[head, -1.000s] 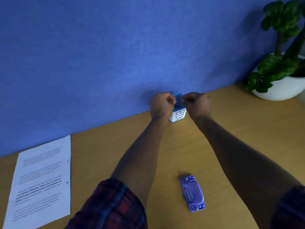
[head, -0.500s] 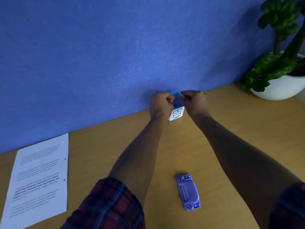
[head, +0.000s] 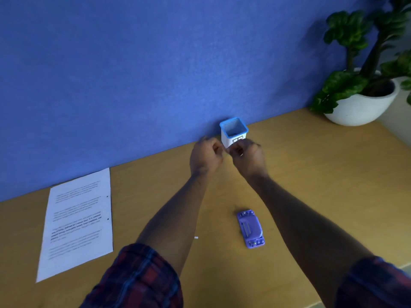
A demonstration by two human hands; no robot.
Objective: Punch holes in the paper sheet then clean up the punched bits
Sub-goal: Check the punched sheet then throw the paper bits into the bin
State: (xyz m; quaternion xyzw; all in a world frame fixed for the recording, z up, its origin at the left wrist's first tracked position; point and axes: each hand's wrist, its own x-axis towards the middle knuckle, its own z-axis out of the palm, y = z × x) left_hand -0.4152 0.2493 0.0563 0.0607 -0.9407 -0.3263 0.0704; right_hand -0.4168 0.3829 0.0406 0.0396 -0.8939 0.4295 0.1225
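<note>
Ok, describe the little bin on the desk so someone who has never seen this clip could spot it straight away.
Start at the blue wall behind the wooden desk and follow its bottom edge towards the middle. The bin stands there against the wall, just beyond the left hand and right hand. It is the only open square tub: white sides, bright blue rim, unlike the round white plant pot.

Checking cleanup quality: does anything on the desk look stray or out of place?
Yes: one tiny white bit lies on the desk beside the left forearm, far from the small bin. It looks like a missed punched bit. The sheet lies flat.
</note>
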